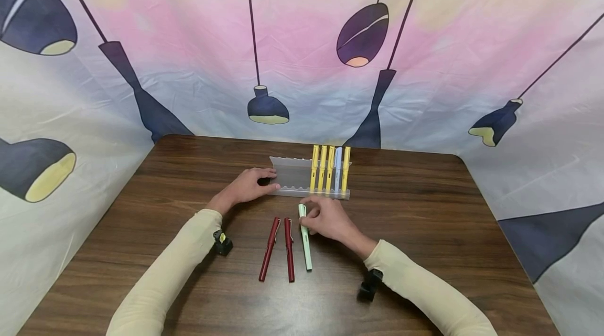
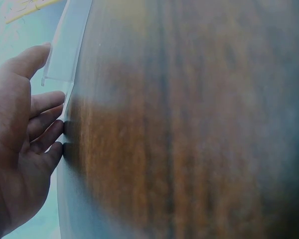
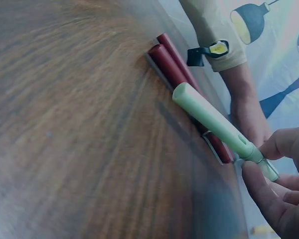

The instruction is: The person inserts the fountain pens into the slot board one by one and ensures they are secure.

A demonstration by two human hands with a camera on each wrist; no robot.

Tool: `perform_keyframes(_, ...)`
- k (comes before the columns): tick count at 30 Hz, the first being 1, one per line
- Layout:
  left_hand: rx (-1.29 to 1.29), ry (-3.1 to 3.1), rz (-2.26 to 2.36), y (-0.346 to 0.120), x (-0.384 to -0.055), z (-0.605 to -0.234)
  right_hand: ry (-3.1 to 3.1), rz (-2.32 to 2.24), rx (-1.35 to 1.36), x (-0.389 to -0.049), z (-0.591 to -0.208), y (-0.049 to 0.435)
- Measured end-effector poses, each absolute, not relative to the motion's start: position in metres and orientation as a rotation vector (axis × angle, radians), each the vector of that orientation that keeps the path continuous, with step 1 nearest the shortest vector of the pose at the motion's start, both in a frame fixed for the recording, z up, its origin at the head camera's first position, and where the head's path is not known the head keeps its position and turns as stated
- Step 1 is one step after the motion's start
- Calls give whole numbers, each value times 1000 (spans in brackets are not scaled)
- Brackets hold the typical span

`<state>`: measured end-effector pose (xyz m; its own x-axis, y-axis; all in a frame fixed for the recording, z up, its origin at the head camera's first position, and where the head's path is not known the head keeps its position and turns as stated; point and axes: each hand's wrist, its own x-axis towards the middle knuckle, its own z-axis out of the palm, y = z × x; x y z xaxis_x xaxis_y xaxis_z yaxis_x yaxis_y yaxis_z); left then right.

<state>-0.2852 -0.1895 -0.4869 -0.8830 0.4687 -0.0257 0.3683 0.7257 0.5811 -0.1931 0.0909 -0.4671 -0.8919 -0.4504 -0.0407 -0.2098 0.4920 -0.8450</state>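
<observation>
My left hand point(image 1: 251, 185) holds the left end of a clear plastic pen rack point(image 1: 291, 174), thumb at its front lip and fingers at its side. In the left wrist view, the thumb point(image 2: 32, 60) meets the rack's edge point(image 2: 67, 52). A pale green pen point(image 1: 306, 252) is pinched near its clip end by my right hand point(image 1: 330, 218). The right wrist view shows thumb and fingers around that pen point(image 3: 209, 117), its other end tilted over the table. Just left of it lie two dark red pens point(image 1: 289, 252), side by side with clips toward the rack.
Several yellow pens point(image 1: 322, 171) and one light blue pen point(image 1: 337, 171) stand in the right part of the rack; its left slots hold none. The brown wooden table point(image 1: 415, 205) reaches back to a patterned cloth point(image 1: 302, 37) printed with lamps.
</observation>
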Motion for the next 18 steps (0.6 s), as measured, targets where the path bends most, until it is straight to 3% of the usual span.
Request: perform_keyframes(18,678,2760,870,-190,-287,-489,2632,-1402,-601,-203,-441,106)
